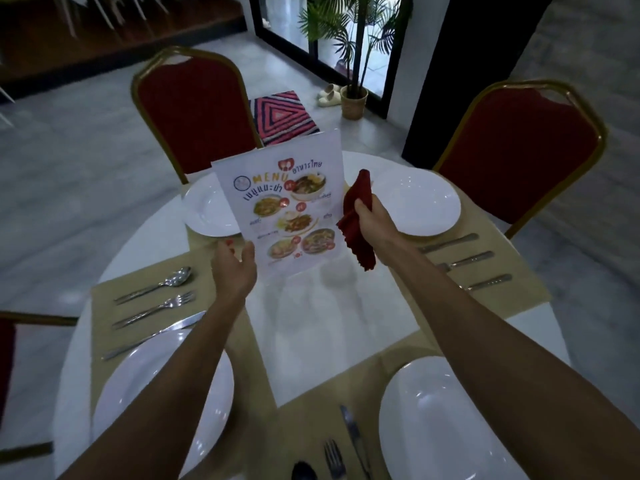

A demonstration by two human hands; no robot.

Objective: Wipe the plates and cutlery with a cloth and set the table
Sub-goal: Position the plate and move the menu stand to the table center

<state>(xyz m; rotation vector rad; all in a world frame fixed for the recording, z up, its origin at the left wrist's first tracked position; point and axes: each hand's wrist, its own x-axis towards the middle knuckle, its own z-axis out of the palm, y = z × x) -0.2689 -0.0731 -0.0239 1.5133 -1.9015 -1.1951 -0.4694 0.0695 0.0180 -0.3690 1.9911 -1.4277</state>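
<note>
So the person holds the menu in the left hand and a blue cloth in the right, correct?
Not quite. The head view shows the cloth in the right hand is dark red, not blue. The left hand does hold the menu.

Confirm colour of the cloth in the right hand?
Dark red cloth, gripped by the right hand; head view.

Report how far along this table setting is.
Looks done: four plates on tan placemats, with cutlery sets lying at the left, right and near edge. In hand: the left hand holds the menu upright, the right hand grips the red cloth. Left: place the menu; no cutlery shows beside the far-left plate, though the menu hides part of that spot.
</note>
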